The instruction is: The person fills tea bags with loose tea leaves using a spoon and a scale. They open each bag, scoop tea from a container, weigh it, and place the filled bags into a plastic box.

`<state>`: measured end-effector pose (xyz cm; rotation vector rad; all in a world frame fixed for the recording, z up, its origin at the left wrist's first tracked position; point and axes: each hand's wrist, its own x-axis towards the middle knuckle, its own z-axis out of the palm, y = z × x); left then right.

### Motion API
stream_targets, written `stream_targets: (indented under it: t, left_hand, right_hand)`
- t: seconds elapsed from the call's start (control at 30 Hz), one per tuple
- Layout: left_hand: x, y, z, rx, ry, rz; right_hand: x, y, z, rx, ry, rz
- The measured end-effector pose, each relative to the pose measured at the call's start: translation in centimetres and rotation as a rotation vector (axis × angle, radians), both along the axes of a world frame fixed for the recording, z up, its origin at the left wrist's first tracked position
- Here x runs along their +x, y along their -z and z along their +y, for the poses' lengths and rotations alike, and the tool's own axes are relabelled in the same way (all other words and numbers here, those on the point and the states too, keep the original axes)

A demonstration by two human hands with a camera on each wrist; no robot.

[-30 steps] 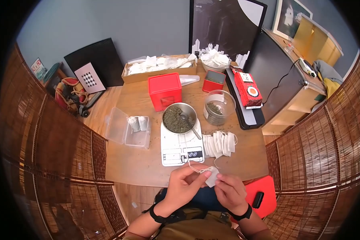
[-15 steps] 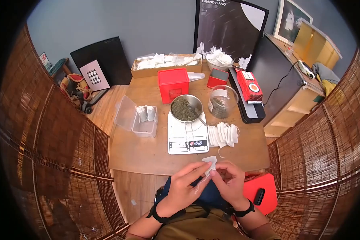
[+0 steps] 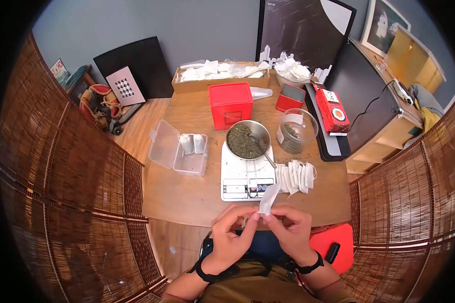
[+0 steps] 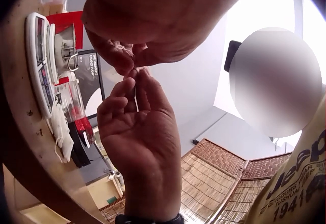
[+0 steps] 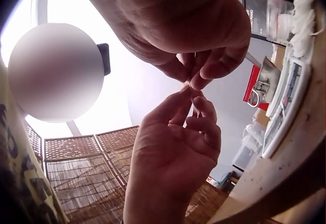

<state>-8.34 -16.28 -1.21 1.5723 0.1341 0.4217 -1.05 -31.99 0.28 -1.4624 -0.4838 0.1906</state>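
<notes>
A small white tea bag (image 3: 268, 199) stands up between both hands at the table's front edge. My left hand (image 3: 231, 237) pinches its lower end with thumb and fingertips; string shows by those fingers. On the other side my right hand (image 3: 294, 233) pinches the same end, the thumbs close together. In both wrist views the fingertips meet and mostly hide the bag. Beyond them, a steel pot (image 3: 266, 132) of dried leaves with a spoon (image 3: 269, 160) sits on a white kitchen scale (image 3: 232, 171). Several flat white bags (image 3: 296, 177) lie in a row right of the scale.
An open clear plastic box (image 3: 189, 166) at left holds two filled bags (image 3: 188, 145). Behind the pot stand a red canister (image 3: 231, 106), a small red tin (image 3: 289, 96) and a clear jar (image 3: 303, 139). A cardboard tray (image 3: 182, 87) of white bags lies at the back.
The bag has been turned: its string end, at the top earlier, is now low between the fingers and its other end points up. Both hands have come together symmetrically around it.
</notes>
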Motion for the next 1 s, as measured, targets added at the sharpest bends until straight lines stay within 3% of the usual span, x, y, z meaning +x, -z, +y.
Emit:
stream_targets:
  t: [0.2, 0.27, 0.33, 0.4, 0.43, 0.5, 0.57, 0.7, 0.8, 0.87, 0.93, 1.0]
  left_hand:
    - [2.5, -0.6, 0.0, -0.019, -0.313, -0.12]
    - [3.0, -0.1, 0.3, 0.138, -0.353, -0.141]
    - [3.5, -0.3, 0.9, 0.202, -0.349, -0.143]
    - [3.9, -0.9, 1.5, 0.266, -0.348, -0.144]
    - [4.1, -1.4, 1.8, 0.287, -0.341, -0.136]
    - [4.4, -2.4, 2.5, 0.309, -0.333, -0.124]
    - [4.9, -3.0, 3.3, 0.509, -0.235, -0.22]
    - [5.9, -3.3, 3.5, 0.551, -0.225, -0.279]
    - [6.2, -3.0, 3.3, 0.39, -0.251, -0.181]
    - [6.5, -2.8, 3.5, 0.115, -0.196, -0.103]
    - [6.9, -2.8, 3.7, 0.075, -0.225, -0.096]
    - [7.4, -3.0, 4.1, 0.008, -0.29, -0.083]
  right_hand:
    - [1.7, -0.6, 2.1, -0.17, 0.003, -0.293]
    - [2.4, -0.3, 2.6, -0.181, 0.014, -0.294]
    - [2.8, -0.2, 3.0, -0.195, 0.028, -0.293]
    - [2.9, -0.2, 3.5, 0.041, 0.088, -0.059]
    - [3.2, -0.5, 3.7, 0.041, 0.084, -0.056]
    - [3.8, -1.2, 4.1, 0.02, 0.086, -0.125]
    - [4.8, -1.4, 4.4, -0.057, 0.066, -0.197]
    - [6.3, -1.7, 4.5, -0.199, 0.052, -0.384]
    - [6.9, -2.1, 4.6, -0.16, 0.041, -0.329]
    - [7.4, -2.9, 4.3, -0.174, 0.017, -0.333]
    - [8.2, -3.9, 3.5, -0.19, -0.006, -0.336]
    - [9.5, -4.7, 1.8, -0.33, 0.116, -0.526]
